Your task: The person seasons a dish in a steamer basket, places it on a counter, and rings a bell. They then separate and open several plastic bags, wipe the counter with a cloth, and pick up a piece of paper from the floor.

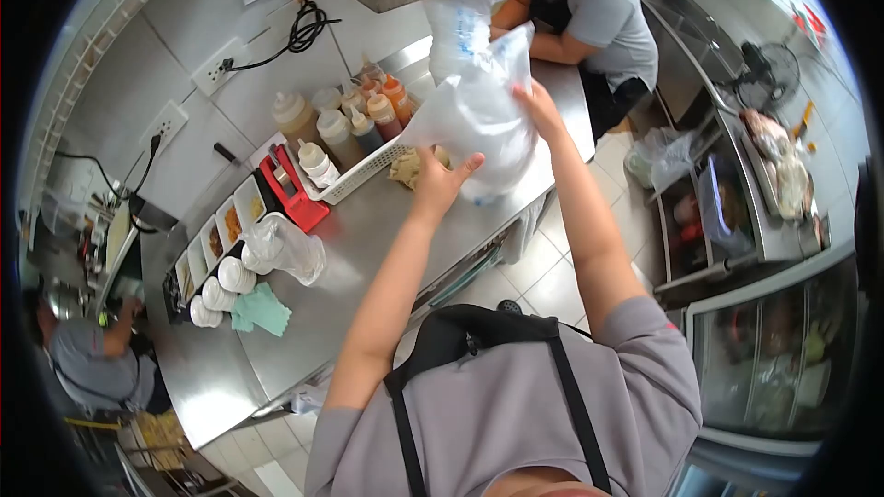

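Observation:
A large, cloudy plastic bag (488, 120) is upright over the steel counter, puffed out between my two hands. My right hand (539, 112) grips its upper right side. At its lower left is my left hand (440, 182), thumb stretched out and fingers partly hidden at the bag's edge. Behind it stands another plastic bag (458, 29) with blue print. A crumpled tan cloth-like thing (405, 169) lies just beyond my left hand. What the large bag contains, if anything, I cannot make out.
Sauce bottles (339, 136) stand in a white basket (364, 168). A red tool (293, 193), food trays (230, 221), white cups (219, 293) and a green cloth (261, 309) line the steel counter (341, 281). One person (608, 14) leans at the far end; another (92, 359) works at left.

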Action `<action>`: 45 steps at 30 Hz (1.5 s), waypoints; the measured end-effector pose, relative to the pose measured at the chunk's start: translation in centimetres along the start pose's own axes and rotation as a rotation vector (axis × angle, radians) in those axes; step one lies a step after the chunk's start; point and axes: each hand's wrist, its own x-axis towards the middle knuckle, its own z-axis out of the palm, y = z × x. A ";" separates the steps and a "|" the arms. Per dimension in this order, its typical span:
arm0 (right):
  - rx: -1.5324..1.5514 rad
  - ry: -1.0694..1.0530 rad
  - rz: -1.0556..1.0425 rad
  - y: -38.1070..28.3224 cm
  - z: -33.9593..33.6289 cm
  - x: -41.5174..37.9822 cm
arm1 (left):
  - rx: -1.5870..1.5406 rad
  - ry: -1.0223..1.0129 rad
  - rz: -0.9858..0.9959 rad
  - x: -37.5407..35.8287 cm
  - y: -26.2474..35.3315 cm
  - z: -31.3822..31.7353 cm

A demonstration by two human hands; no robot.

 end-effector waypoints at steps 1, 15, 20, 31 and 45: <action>-0.023 -0.064 -0.028 0.3 0.1 -0.6 | -0.095 0.041 0.039 0.4 1.5 0.4; -0.424 0.115 -0.442 0.2 0.9 9.9 | 0.229 0.208 -0.123 -7.9 0.7 0.8; -0.291 0.196 -0.536 -0.1 4.5 16.6 | 0.169 0.259 -0.179 -7.3 1.4 1.5; -0.393 -0.127 -0.228 1.8 4.2 17.4 | 0.105 0.274 -0.164 -7.2 0.6 1.8; -0.640 0.049 -0.249 -3.5 -4.8 9.5 | 0.133 0.335 -0.144 -3.6 -0.7 5.7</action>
